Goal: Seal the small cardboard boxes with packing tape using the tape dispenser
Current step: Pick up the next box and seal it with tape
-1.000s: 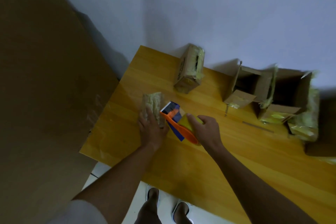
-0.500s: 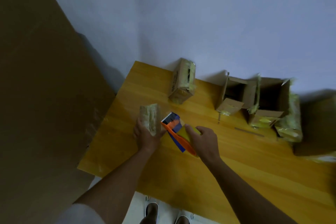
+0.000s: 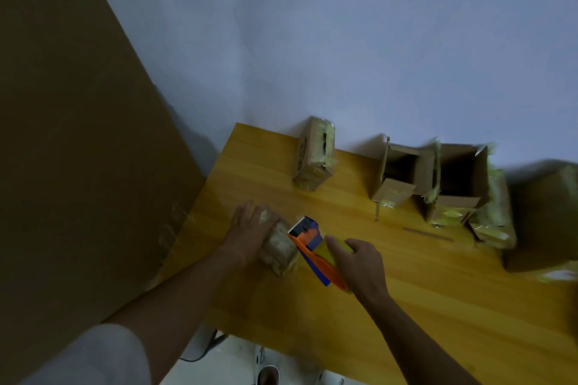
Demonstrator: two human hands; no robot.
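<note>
Leaning against the wall left of the wooden table (image 3: pixel 438 306) stands a large cardboard sheet (image 3: pixel 78 166). On the table's left part, the left hand (image 3: pixel 250 233) lies flat over a small tape-wrapped box (image 3: pixel 280 248), pressing it down. Just right of that box, touching it, is the orange-and-blue tape dispenser (image 3: pixel 312 247), grasped by the right hand (image 3: pixel 359 262). Along the table's far edge sit a taped box (image 3: pixel 314 155), then two open boxes (image 3: pixel 431 180), with another carton (image 3: pixel 544 216) rightmost.
</note>
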